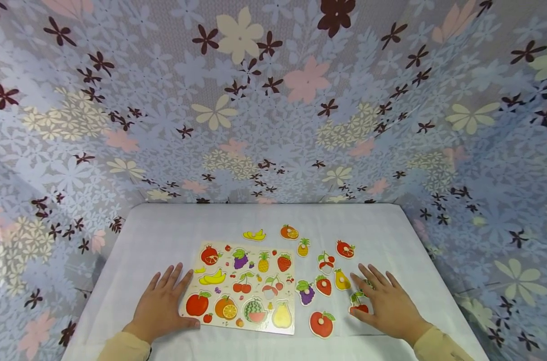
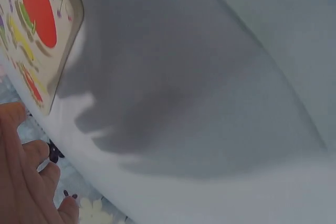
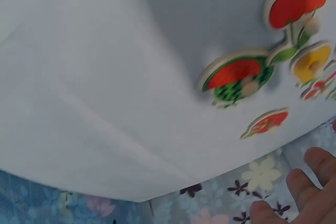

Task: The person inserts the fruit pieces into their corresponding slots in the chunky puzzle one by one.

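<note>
A fruit puzzle board (image 1: 288, 295) lies flat, its pictures including bananas, grapes and a pear. My left hand (image 1: 165, 306) is spread at the board's left side, thumb at the near-left corner, holding nothing. Its fingers (image 2: 35, 153) appear at the lower left of the left wrist view. Over the loose pieces on the right, my right hand (image 1: 392, 308) spreads its fingers, holding nothing. It partly covers a cherry piece (image 1: 358, 307) in the head view. The right wrist view shows a knobbed watermelon piece (image 3: 231, 74) beside the cherries.
Right of the board lie knobbed grape (image 1: 306, 296), strawberry (image 1: 323, 287), pear (image 1: 342, 281) and apple (image 1: 320, 325) pieces. Farther back are pineapple (image 1: 303, 249), orange (image 1: 288, 231), banana (image 1: 254, 236) and pomegranate (image 1: 344, 247) pieces. Flowered cloth (image 1: 264, 150) surrounds the white table (image 1: 174, 225).
</note>
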Motion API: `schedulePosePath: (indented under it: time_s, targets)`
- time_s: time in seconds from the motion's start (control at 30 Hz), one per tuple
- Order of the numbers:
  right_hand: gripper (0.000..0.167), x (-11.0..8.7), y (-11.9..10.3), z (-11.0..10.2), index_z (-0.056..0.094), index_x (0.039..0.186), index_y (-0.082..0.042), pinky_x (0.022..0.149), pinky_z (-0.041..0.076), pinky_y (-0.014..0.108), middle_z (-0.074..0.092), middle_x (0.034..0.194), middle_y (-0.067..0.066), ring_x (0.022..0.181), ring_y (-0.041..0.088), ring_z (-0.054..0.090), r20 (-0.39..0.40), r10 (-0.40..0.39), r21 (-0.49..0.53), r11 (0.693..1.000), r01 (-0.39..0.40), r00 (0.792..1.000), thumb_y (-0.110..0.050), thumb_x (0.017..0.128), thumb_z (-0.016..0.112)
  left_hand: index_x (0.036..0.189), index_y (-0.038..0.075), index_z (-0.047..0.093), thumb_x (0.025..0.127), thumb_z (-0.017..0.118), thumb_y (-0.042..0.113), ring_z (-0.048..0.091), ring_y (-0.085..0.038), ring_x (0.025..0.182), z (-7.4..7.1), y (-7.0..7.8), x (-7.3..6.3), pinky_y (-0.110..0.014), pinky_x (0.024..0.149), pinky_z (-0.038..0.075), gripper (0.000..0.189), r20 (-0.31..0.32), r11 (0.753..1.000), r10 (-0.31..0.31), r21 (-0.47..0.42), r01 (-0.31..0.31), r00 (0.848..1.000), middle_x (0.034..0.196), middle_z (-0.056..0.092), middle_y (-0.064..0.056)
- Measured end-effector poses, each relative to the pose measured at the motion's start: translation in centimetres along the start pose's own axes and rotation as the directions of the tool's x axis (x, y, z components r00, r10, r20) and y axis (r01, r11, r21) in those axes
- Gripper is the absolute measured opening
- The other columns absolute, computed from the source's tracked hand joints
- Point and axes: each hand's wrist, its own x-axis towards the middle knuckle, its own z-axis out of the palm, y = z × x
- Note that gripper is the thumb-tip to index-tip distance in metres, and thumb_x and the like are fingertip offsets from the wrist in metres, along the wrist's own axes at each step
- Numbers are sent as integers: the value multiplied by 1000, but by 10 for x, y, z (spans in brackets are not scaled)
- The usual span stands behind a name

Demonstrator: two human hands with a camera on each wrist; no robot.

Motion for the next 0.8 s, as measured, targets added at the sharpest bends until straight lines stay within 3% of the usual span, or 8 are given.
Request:
schedulePosePath:
  time_s: [0.2,0.47,0.67,0.8]
  targets:
    - [89,-1,-16,7,49,149,-19,112,26,62,36,158,9,144,35,31,15,-23,33,999,23,1000,-73,80,64,150,9,46,57,64,90,30,-44,142,1,7,3,-64,113,22,124,25,1000,-3,-28,3,1000,156,33,-23]
    - [87,-3,-42,19,49,149,-18,107,37,58,42,154,7,137,31,42,11,-122,88,989,120,992,-71,82,65,150,9,45,57,62,92,33,-45,139,14,3,-1,-64,112,24,125,31,998,-12,-55,14,999,155,35,-24]
    - [88,-3,-61,27,53,145,-23,97,46,60,49,147,2,128,30,50,118,-109,126,987,94,987,-80,79,59,151,11,45,57,59,93,29,-44,142,20,2,0,-64,113,22,126,45,997,-19,-74,23,999,157,32,-23]
    - [81,-3,-69,31,56,140,-26,96,48,57,54,140,-1,124,27,53,124,-123,177,979,100,985,-78,78,62,150,11,46,58,61,92,30,-45,141,22,2,0,-65,112,23,124,43,995,-18,-92,22,999,156,33,-23]
